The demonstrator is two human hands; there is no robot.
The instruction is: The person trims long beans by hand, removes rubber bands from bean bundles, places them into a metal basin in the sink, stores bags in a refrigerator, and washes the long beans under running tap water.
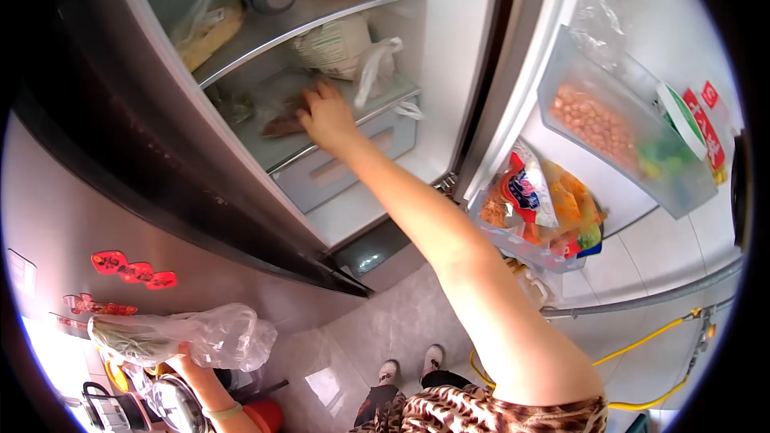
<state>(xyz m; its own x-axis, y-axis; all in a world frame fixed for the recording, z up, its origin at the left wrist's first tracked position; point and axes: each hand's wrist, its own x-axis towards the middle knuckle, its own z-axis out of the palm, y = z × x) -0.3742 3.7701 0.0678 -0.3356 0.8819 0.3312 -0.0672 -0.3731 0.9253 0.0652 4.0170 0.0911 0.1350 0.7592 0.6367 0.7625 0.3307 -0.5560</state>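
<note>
My right hand [327, 119] reaches into the open fridge at the lower shelf [281, 162]. Its fingers are spread beside a clear plastic bag with something dark reddish in it [282, 122]; whether they touch it I cannot tell. Behind the hand stand a pale printed bag [333, 46] and a knotted white plastic bag [377, 70]. At the lower left, my left hand [186, 359] is closed around a clear plastic bag [228, 337] with long green vegetables inside, held in front of the closed fridge door.
The open right door [513, 72] carries a bin with peanuts [593, 124] and a lower bin of colourful packets [537, 208]. A drawer [337, 164] lies under the shelf. A yellow hose [642, 345] runs along the right wall. Pots [178, 402] stand at lower left.
</note>
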